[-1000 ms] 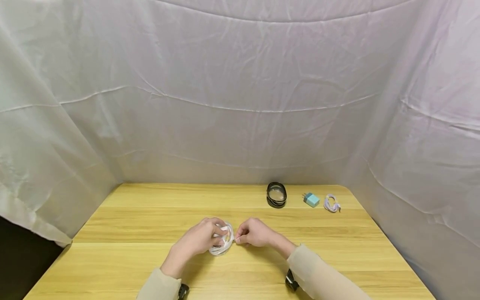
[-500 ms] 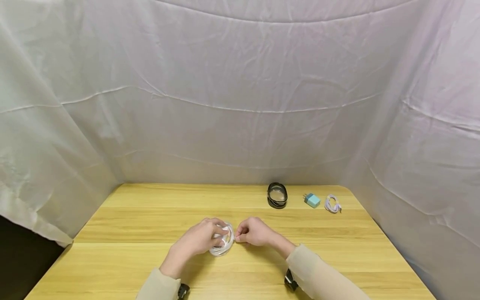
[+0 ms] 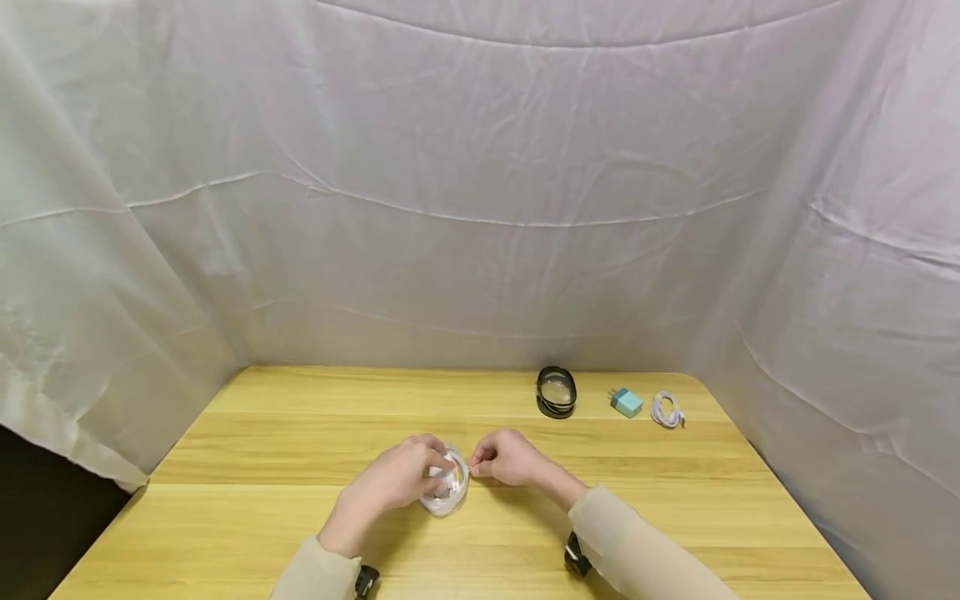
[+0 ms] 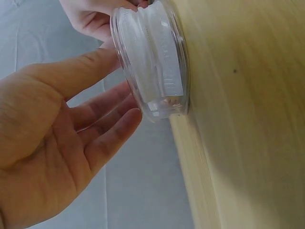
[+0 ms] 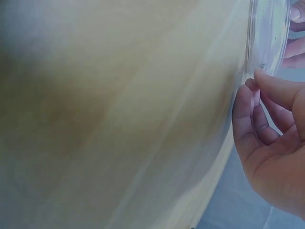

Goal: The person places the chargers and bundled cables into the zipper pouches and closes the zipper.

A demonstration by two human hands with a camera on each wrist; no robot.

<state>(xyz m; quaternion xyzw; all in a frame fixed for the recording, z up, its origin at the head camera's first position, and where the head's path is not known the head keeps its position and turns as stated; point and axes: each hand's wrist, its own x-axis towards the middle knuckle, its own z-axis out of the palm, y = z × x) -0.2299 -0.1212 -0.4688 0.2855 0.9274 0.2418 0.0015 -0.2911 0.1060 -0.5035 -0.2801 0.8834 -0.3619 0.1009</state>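
Note:
A round clear plastic pouch (image 3: 460, 497) stands low over the table, with a white band round its side; in the left wrist view a toothed, zipper-like line runs along the pouch (image 4: 147, 52). My left hand (image 3: 401, 471) holds it from the left, thumb and fingers bent against its face. At its right rim my right hand (image 3: 510, 461) pinches a small tab, which looks like a zipper pull, between thumb and forefinger. The tab is mostly hidden by the fingertips. A bit of metal (image 5: 263, 67) shows just beyond the thumb in the right wrist view. White printed material shows inside the pouch.
Toward the back right lie a round black-edged case with a clear middle (image 3: 556, 392), a light blue plug charger (image 3: 626, 402) and a coiled lilac cable (image 3: 666, 410). Pale cloth (image 3: 480, 267) hangs round the wooden table (image 3: 300, 417).
My right hand has shifted slightly away from me along the pouch's right rim, still pinching the tab. The left hand keeps its hold; the view has shifted a little.

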